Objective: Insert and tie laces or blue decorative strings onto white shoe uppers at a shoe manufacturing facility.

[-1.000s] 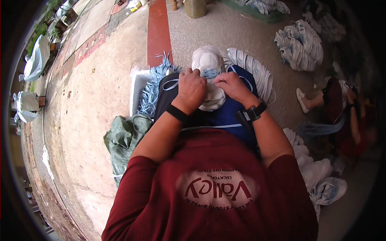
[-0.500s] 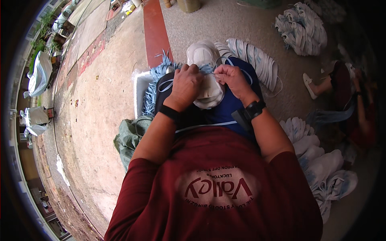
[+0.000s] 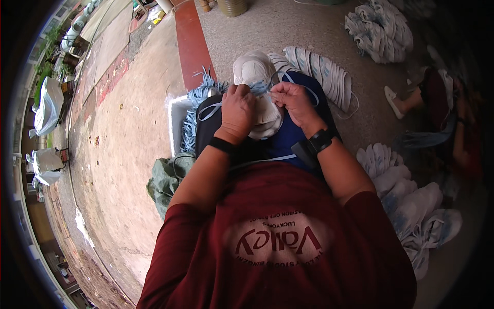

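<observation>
A white shoe [image 3: 267,119] lies across my lap, its toe pointing away from me, with light blue lacing at its middle. My left hand [image 3: 238,109] is closed at the left side of the lacing, and a loop of light blue shoelace [image 3: 210,106] sticks out beside it. With thumb and finger pinched, my right hand [image 3: 292,101] grips the shoelace at the right of the lacing; its free length arcs above the hand and over my blue-clad knee. Just beyond both hands is the shoe's rounded white toe [image 3: 254,68]. My fingers hide part of the lacing.
Left of my lap, a white foam box [image 3: 177,126] holds many light blue laces [image 3: 190,129], with a green cloth [image 3: 167,177] near it. A row of white shoe pieces [image 3: 324,77] lies beyond my right knee. Shoe piles [image 3: 378,31] and another person [image 3: 442,103] are at right.
The view has shifted slightly, so the surroundings sit a little differently. My right hand has moved a little closer to the lacing, still pinching; the left hand stays at the shoe.
</observation>
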Demonstrator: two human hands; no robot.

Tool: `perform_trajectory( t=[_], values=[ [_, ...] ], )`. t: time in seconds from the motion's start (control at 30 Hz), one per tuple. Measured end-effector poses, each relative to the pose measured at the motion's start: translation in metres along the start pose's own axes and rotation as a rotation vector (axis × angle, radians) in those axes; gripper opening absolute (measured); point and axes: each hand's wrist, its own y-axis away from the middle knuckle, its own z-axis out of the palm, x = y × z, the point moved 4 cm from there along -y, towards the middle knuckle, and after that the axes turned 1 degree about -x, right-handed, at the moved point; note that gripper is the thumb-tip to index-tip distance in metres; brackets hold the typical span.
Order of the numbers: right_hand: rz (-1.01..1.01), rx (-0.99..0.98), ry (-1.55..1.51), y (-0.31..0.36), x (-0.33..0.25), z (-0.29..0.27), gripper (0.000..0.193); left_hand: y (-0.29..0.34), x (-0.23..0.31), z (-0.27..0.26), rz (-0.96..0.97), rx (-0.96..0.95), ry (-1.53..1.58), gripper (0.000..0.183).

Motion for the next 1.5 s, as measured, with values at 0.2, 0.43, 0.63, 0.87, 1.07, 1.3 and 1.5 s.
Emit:
perform_trajectory(
  t=[0.2,0.43,0.63,0.87,1.07,1.3,1.5],
  values=[
    [0.016,0.081,-0.116,0.003,0.004,0.000,0.006,-0.007,0.019,-0.026,0.057,0.031,-0.048,0.011],
    [0.012,0.146,-0.145,0.003,0.005,0.001,0.005,-0.015,0.011,-0.006,0.030,-0.060,-0.122,0.006],
    [0.022,0.138,-0.200,0.001,0.008,-0.001,0.005,-0.021,0.010,-0.004,0.256,0.006,-0.011,0.006],
    [0.061,0.146,0.111,-0.001,-0.009,0.011,0.003,-0.027,0.012,-0.018,-0.072,-0.008,0.599,0.008],
    [-0.103,0.078,0.615,-0.012,-0.019,0.014,0.009,0.005,-0.005,-0.028,-0.143,0.022,0.462,0.014],
    [0.073,0.136,0.235,-0.012,-0.010,0.003,0.007,-0.007,0.003,0.000,-0.001,-0.046,0.285,0.010],
    [0.080,0.092,0.187,-0.014,-0.007,0.005,0.006,-0.013,0.055,-0.036,0.408,0.180,0.650,0.007]
  ],
)
